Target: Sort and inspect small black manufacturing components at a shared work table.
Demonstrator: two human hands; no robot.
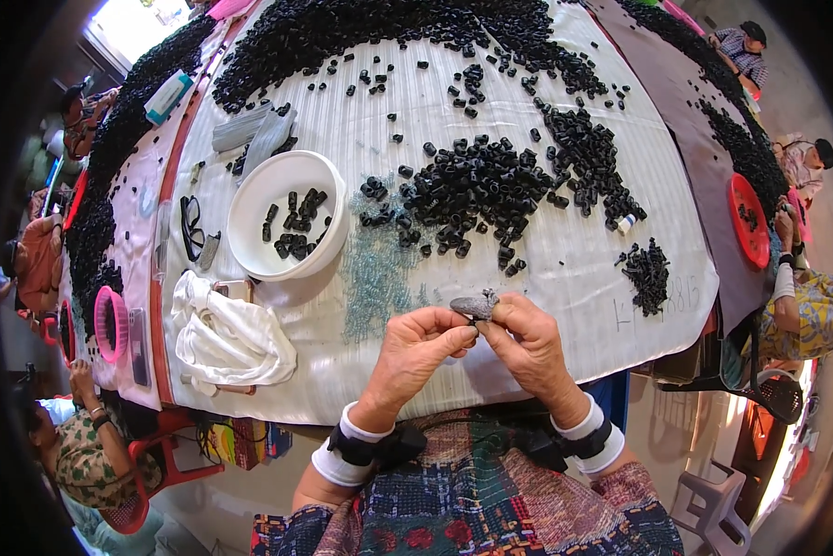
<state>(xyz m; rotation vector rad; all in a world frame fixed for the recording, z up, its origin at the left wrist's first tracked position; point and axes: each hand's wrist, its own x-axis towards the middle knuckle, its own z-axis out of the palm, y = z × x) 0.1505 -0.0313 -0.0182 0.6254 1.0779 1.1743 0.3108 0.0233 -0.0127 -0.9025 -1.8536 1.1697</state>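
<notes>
In front of my chest, my left hand (418,350) and my right hand (528,350) meet with pinched fingers just above the table's near edge. Between them is a dark grey, oval, rough-looking piece (474,305), held at its right end by my right fingers. A tiny black piece (474,323) shows at my left fingertips; its exact shape is too small to tell. Close beyond my hands lies a scatter of small clear bluish beads (375,292). Farther off is a heap of short black tubular parts (477,190).
A white bowl (240,218) holding some black parts stands left, near a white cloth (227,334) and eyeglasses (191,227). Small black pieces (647,276) form a pile at right. A large black heap (342,32) covers the far side. Other people sit at both side tables.
</notes>
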